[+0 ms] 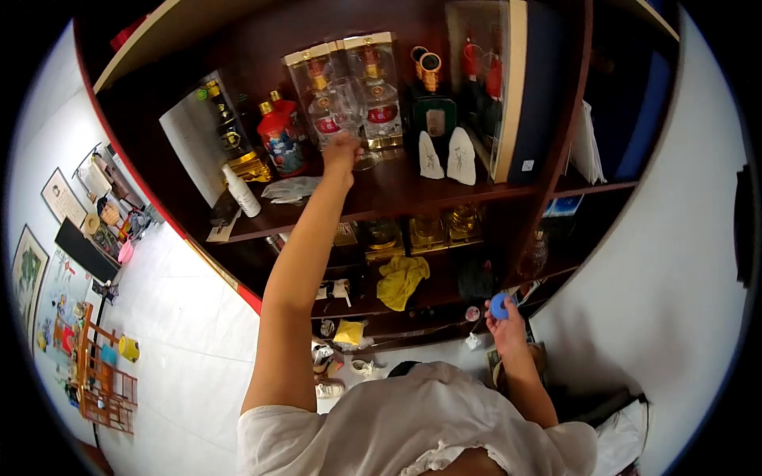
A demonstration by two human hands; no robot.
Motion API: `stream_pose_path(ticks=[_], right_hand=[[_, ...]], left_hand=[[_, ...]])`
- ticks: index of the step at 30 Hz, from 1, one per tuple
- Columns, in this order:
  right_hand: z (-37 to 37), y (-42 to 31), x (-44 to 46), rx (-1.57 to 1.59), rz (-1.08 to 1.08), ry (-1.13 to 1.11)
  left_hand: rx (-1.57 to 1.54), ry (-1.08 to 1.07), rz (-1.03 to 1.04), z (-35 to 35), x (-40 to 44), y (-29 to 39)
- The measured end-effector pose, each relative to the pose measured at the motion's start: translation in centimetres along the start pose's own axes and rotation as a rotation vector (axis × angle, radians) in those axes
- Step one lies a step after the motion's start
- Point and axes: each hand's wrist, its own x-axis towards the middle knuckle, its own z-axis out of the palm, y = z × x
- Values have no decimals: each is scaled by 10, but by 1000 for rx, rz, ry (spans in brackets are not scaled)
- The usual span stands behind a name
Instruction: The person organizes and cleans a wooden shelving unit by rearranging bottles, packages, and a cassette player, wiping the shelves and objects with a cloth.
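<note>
Left hand (341,152) closed lightly around the stem of a clear wine glass (348,103) on the upper shelf (401,181), probably light, rigid, slick and fragile, best pinched there; right hand (510,329) curled around 1 blue round object (498,305).

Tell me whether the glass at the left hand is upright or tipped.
Upright: the bowl of the glass shows above the left hand, with its round foot below, by the shelf.
</note>
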Motion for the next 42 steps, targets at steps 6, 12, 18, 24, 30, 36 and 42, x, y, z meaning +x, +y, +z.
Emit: stream_pose_path(ticks=[6, 12, 18, 24, 30, 36, 42], right_hand=[[23, -27, 8, 23, -140, -35], [36, -66, 36, -47, -268, 101], [60, -123, 36, -93, -491, 106], [74, -185, 49, -115, -860, 195], [76, -195, 53, -234, -830, 156], [42, -90, 64, -406, -551, 61], [-29, 4, 129, -366, -123, 236]], left_hand=[[190, -107, 284, -19, -37, -16], [263, -97, 309, -17, -58, -15], [429, -147, 393, -8, -62, -16], [538, -155, 489, -10, -65, -17], [658, -106, 560, -11, -66, -16], [740, 7, 583, -7, -71, -16], [894, 34, 596, -5, -77, -14]])
